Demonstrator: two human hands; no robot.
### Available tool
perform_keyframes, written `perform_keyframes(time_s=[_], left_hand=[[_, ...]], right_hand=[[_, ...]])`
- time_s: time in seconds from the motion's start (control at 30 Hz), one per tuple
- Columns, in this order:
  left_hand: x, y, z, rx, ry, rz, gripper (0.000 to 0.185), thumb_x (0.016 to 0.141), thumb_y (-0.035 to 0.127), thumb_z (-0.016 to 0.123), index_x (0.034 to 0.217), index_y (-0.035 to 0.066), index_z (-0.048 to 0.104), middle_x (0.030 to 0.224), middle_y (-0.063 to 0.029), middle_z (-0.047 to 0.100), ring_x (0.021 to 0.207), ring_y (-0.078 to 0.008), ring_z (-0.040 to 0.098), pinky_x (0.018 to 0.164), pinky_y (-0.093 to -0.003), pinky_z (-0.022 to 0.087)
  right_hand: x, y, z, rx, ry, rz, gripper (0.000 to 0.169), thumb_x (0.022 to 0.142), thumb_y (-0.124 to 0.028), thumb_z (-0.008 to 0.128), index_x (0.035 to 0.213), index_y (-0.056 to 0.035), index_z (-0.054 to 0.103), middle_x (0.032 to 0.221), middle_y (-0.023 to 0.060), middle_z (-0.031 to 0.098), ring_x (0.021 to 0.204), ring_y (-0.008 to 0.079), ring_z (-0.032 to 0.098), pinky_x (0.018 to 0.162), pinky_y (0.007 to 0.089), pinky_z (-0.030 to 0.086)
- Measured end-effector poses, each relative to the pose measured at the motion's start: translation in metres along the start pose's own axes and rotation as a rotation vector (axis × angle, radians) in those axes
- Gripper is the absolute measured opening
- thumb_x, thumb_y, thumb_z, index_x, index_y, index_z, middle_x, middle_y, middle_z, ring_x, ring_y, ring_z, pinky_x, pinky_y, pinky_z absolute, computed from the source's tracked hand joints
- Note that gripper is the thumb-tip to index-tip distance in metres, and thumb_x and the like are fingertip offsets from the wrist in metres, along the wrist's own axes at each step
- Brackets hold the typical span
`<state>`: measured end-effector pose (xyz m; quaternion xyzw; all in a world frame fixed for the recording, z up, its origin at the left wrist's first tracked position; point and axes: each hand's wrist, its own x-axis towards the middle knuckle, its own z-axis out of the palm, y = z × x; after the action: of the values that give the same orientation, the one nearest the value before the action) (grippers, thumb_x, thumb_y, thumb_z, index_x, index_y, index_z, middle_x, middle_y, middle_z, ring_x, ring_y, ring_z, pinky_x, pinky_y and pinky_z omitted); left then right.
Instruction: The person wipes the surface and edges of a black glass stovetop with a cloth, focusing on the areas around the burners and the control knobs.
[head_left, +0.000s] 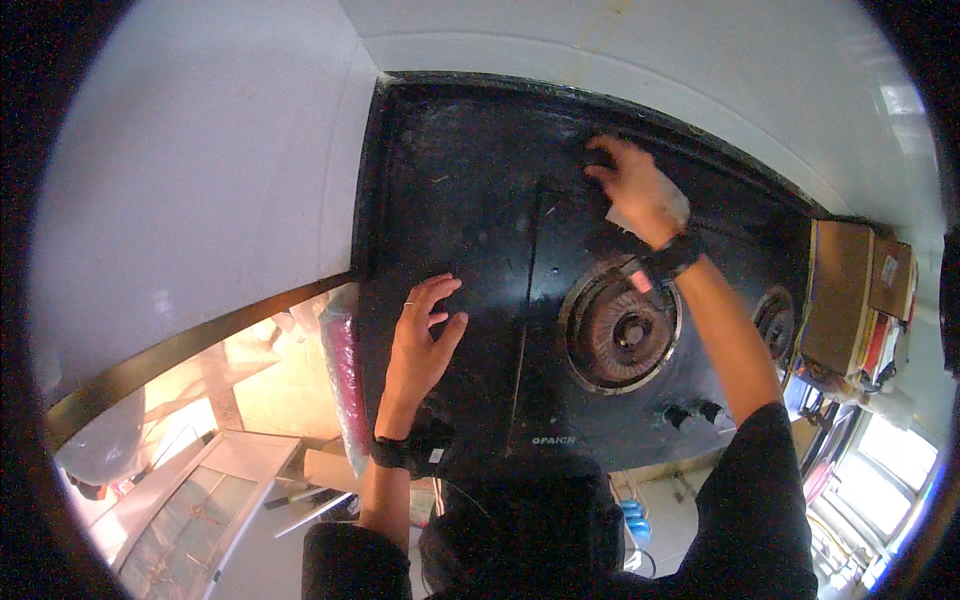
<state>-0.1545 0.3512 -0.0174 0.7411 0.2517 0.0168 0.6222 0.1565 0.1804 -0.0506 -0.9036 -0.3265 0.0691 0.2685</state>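
My right hand (637, 187), blurred, reaches over the back of a black gas cooktop (600, 416). Its fingers are curled, and a pale cloth or tissue (680, 201) shows at both sides of the palm; the rest is hidden beneath the hand. Below the right wrist, which wears a black band (679, 259), is a round burner (628, 337) with a metal rim. My left hand (427, 330) is over the black countertop (457, 225) left of the cooktop, thumb and fingers apart, holding nothing. It has a ring and a black wristband (391, 452).
A second burner (775, 326) and control knobs (677, 417) lie to the right. Cardboard boxes (840, 292) stand at the right end. Pale walls (217, 150) enclose the left and back. A framed panel (199, 517) and plastic-wrapped red roll (343, 375) are at lower left.
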Motion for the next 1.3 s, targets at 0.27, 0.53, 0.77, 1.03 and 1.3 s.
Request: perform_keyframes(time_s=[0.27, 0.53, 0.77, 1.03, 1.3], left_hand=[[0.005, 0.008, 0.011, -0.086, -0.039, -0.004, 0.036, 0.085, -0.006, 0.058, 0.118, 0.01, 0.056, 0.131, -0.0061, 0.051, 0.118, -0.0175, 0.051, 0.088, -0.0299, 0.047], [0.003, 0.005, 0.007, -0.07, 0.025, -0.008, 0.03, 0.083, -0.003, 0.059, 0.112, 0.006, 0.059, 0.126, -0.01, 0.054, 0.108, -0.0214, 0.057, 0.077, -0.0274, 0.05], [0.001, 0.018, 0.005, 0.021, -0.007, 0.022, 0.031, 0.083, -0.004, 0.059, 0.112, 0.006, 0.059, 0.125, -0.0106, 0.055, 0.106, -0.0212, 0.058, 0.078, -0.0275, 0.049], [-0.016, -0.006, -0.007, -0.003, 0.016, -0.002, 0.032, 0.085, -0.004, 0.056, 0.115, 0.008, 0.057, 0.127, -0.0079, 0.054, 0.11, -0.018, 0.056, 0.079, -0.0263, 0.047], [-0.013, 0.001, 0.006, -0.058, 0.012, -0.029, 0.031, 0.084, -0.004, 0.057, 0.114, 0.005, 0.057, 0.124, -0.0096, 0.056, 0.104, -0.0185, 0.06, 0.076, -0.0252, 0.048]], right_hand=[[-0.002, -0.008, -0.012, -0.149, -0.105, 0.128, 0.03, 0.075, 0.004, 0.06, 0.104, -0.0052, 0.066, 0.096, 0.0185, 0.067, 0.088, 0.0351, 0.065, 0.077, 0.0384, 0.052], [-0.013, -0.001, 0.036, -0.346, -0.019, -0.217, 0.028, 0.074, -0.005, 0.061, 0.101, -0.0048, 0.068, 0.108, 0.0178, 0.064, 0.097, 0.036, 0.061, 0.084, 0.0427, 0.05], [-0.001, 0.038, -0.023, -0.494, 0.134, -0.134, 0.021, 0.069, -0.004, 0.069, 0.09, -0.0042, 0.069, 0.11, 0.0147, 0.061, 0.098, 0.0331, 0.059, 0.078, 0.0415, 0.052], [-0.014, -0.001, 0.004, -0.243, 0.028, -0.154, 0.026, 0.071, -0.004, 0.07, 0.096, -0.0054, 0.067, 0.1, 0.0152, 0.061, 0.092, 0.0371, 0.06, 0.077, 0.0437, 0.05], [-0.004, 0.033, -0.023, -0.211, -0.003, -0.078, 0.025, 0.072, -0.001, 0.066, 0.097, -0.0031, 0.067, 0.101, 0.018, 0.062, 0.092, 0.0376, 0.06, 0.078, 0.044, 0.05]])
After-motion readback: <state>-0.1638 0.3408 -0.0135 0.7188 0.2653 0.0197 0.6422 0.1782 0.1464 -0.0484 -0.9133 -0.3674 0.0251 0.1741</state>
